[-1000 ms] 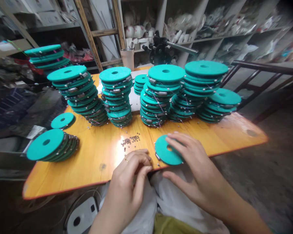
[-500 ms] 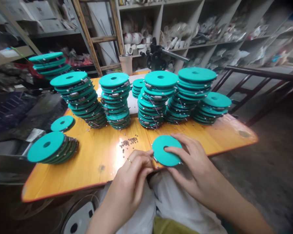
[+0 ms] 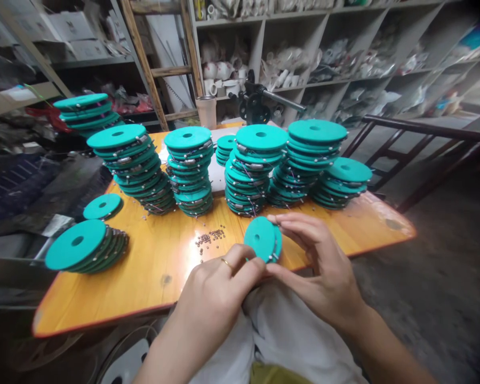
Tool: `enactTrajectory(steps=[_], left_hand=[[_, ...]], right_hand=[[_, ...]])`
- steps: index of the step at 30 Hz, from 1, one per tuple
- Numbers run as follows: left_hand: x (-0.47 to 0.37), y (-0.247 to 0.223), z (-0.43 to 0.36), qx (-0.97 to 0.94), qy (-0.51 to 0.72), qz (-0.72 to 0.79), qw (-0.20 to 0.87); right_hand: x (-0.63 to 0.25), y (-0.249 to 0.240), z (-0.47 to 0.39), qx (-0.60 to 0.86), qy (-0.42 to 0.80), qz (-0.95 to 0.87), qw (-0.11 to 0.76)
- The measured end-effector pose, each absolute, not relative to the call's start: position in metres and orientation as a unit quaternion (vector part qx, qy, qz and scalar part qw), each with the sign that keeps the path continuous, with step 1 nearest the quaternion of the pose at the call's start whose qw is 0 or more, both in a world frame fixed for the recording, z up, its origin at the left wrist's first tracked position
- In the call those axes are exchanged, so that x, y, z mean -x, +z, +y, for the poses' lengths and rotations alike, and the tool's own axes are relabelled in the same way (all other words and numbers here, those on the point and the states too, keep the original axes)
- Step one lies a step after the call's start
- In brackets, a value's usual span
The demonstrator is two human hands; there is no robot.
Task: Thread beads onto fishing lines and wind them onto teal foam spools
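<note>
Between my hands, at the table's front edge, a green foam line spool is held tilted on its side, its two round faces showing. My left hand, with a ring on one finger, pinches the spool's lower left rim between thumb and fingers. My right hand is curved around the right side, its fingertips at the top rim and its thumb near the bottom. Small pale pins or beads sit at the spool's lower right edge. Just left of the spool lies a scatter of small brown beads on the table.
Tall stacks of green spools line the back of the yellow wooden table. Another spool stack leans at the left. Behind are a cup, a black clamp stand and shelves. A dark metal rail stands at right.
The spool has been tipped from nearly flat onto its side. My left hand has moved up to its lower rim, and my right fingers have left the centre hole for the edge.
</note>
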State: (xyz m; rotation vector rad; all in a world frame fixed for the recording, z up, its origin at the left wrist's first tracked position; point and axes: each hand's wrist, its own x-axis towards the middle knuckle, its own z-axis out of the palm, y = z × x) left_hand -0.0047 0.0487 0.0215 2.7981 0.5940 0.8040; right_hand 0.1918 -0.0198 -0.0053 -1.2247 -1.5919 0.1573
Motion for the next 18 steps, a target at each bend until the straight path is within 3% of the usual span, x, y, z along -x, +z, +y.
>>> enactTrajectory(steps=[8, 18], left_hand=[[0.002, 0.027, 0.067, -0.908, 0.334, 0.166, 0.191], [-0.017, 0.020, 0.065, -0.849, 0.426, 0.134, 0.282]], right_hand=[[-0.192, 0.012, -0.011, 0.467, 0.071, -0.752, 0.460], [-0.197, 0.019, -0.012, 0.479, 0.079, -0.753, 0.444]])
